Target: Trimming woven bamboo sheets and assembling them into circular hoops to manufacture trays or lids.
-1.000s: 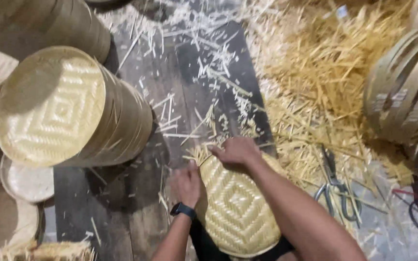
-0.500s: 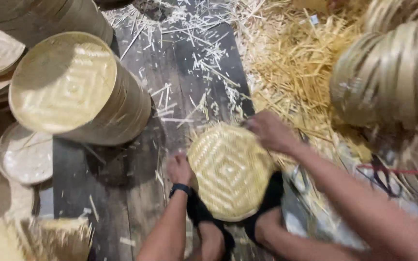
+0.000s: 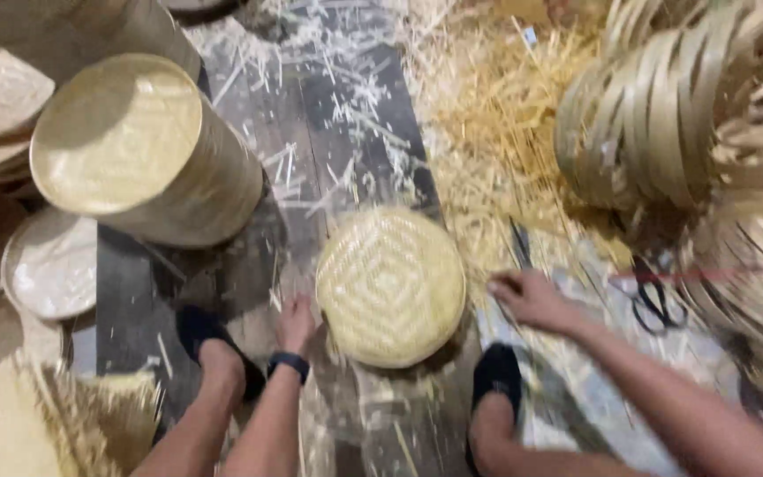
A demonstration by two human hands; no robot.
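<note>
A round woven bamboo lid (image 3: 390,287) with a diamond pattern lies on the dark plank floor between my feet. My left hand (image 3: 298,322), with a dark wristband, holds the lid's left rim. Clear of the lid on its right, my right hand (image 3: 532,300) rests palm down on the littered floor with nothing visible in it. A pair of scissors (image 3: 520,246) lies just beyond its fingers. The picture is blurred by motion.
A tall stack of woven bamboo drums (image 3: 147,150) stands at left beside flat round lids (image 3: 50,265). Bamboo hoop frames (image 3: 664,115) pile up at right. Another pair of scissors (image 3: 655,300) lies there, with straw offcuts (image 3: 487,132) across the floor.
My right hand has left the lid's far rim and moved right onto the floor. The lid now lies lower and flatter between my feet, and the view has tilted down.
</note>
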